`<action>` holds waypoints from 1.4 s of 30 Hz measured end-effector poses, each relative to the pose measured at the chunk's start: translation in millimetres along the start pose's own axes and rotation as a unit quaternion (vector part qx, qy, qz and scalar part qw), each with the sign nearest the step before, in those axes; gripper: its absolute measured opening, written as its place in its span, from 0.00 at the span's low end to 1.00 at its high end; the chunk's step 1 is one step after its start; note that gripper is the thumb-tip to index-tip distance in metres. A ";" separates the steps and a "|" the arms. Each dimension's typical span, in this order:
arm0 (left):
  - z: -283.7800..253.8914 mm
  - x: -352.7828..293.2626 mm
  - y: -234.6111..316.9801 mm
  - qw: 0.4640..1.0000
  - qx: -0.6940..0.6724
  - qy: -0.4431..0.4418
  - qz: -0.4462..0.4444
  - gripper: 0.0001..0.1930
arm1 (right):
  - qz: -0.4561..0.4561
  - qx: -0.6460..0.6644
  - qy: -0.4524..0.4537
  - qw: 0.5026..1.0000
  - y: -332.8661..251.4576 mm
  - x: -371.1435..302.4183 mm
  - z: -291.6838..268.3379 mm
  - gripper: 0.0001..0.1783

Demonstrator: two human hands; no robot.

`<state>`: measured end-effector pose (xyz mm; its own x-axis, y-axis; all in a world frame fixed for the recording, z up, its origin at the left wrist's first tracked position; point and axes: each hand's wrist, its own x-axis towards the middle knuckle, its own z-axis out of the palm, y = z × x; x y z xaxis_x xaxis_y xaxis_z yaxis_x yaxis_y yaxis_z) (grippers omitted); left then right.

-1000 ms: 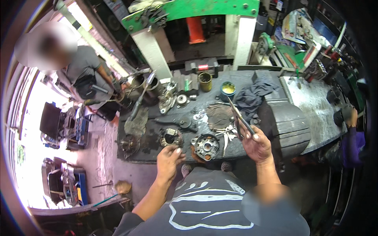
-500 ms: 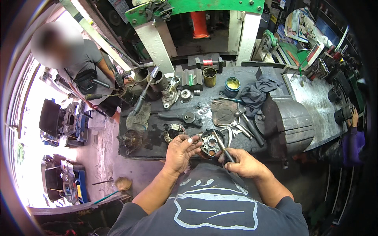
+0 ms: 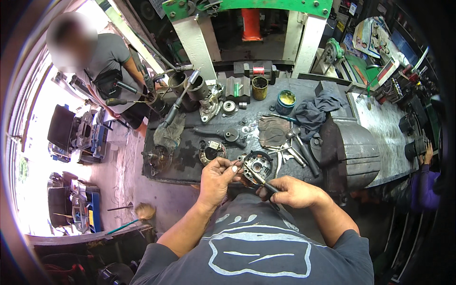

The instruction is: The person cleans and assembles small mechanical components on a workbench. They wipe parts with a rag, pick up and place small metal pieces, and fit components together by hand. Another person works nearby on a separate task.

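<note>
Dark oily worktop [image 3: 190, 164], cluttered with parts; green-topped press [image 3: 247, 9] far, vise [image 3: 351, 152] right. Round housing [image 3: 257, 164] at near edge. Left hand [image 3: 216, 178] pinches a small part; right hand [image 3: 289, 191] grips a screwdriver [image 3: 259, 179].

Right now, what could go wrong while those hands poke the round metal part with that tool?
The round metal part sits at the near edge of the dark workbench, so a push could knock it off. The tool in the right hand points toward the left hand; a slip might jab its fingers. Loose tools lie close by and could get bumped.
</note>
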<state>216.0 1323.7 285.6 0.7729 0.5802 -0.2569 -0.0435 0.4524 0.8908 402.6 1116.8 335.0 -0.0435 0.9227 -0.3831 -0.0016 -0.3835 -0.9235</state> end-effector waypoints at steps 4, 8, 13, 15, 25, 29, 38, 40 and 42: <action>0.2 -2.1 2.1 1.000 -0.009 0.002 0.005 0.07 | 0.032 0.050 -0.023 0.998 4.4 0.5 -1.1 0.20; 0.4 -1.4 5.6 0.999 0.035 0.016 0.006 0.06 | 0.032 0.072 -0.010 0.997 2.4 -0.1 -1.8 0.16; 3.8 -0.7 8.8 0.997 0.072 0.017 0.015 0.04 | 0.022 0.069 -0.010 0.997 -1.1 -0.1 -3.0 0.15; 5.3 -0.4 9.6 0.996 0.092 0.013 0.020 0.04 | 0.019 0.051 -0.011 0.998 -1.7 -0.5 -3.5 0.15; 6.4 2.6 9.4 0.993 0.113 0.003 0.021 0.06 | 0.018 0.068 -0.003 0.998 -2.6 -3.7 -2.7 0.14; 7.5 3.1 8.5 0.991 0.132 -0.007 0.011 0.06 | 0.037 0.033 -0.002 0.999 -4.1 -5.5 -3.6 0.17; 13.2 2.4 9.3 0.987 0.154 -0.031 0.027 0.06 | 0.076 -0.061 0.021 0.995 -15.0 -12.8 -3.4 0.18; 15.2 1.4 10.7 0.984 0.174 -0.030 0.038 0.05 | 0.073 -0.084 0.020 0.994 -15.8 -13.6 -3.4 0.19; 16.5 0.4 12.5 0.978 0.199 -0.044 0.036 0.05 | 0.069 -0.111 0.016 0.991 -14.9 -14.0 -3.5 0.20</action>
<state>226.2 1318.4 302.8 0.8296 0.5318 -0.1700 0.1365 0.1020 0.9854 406.7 1109.7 354.1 0.0041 0.8643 -0.5030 0.2218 -0.4913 -0.8423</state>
